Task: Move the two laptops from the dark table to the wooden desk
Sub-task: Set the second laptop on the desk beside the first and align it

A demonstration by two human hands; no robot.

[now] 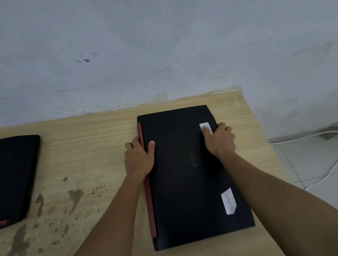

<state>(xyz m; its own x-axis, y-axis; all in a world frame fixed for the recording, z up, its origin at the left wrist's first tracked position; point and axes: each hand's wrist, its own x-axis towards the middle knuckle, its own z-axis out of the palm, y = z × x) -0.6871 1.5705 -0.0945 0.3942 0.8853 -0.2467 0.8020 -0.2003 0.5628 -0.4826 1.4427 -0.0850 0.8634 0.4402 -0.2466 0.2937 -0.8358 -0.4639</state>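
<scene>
Laptop [189, 175] — closed, rigid, probably weighty — lies on the wooden desk [92, 152]; my left hand [139, 157] and right hand [220, 140] clamp its long edges, thumbs on the slick lid.

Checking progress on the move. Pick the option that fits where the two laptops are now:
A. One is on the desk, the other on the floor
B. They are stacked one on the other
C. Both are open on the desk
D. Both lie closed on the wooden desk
D: the laptop under the hands and the second laptop at the left both lie closed and apart on the wooden desk.
</scene>
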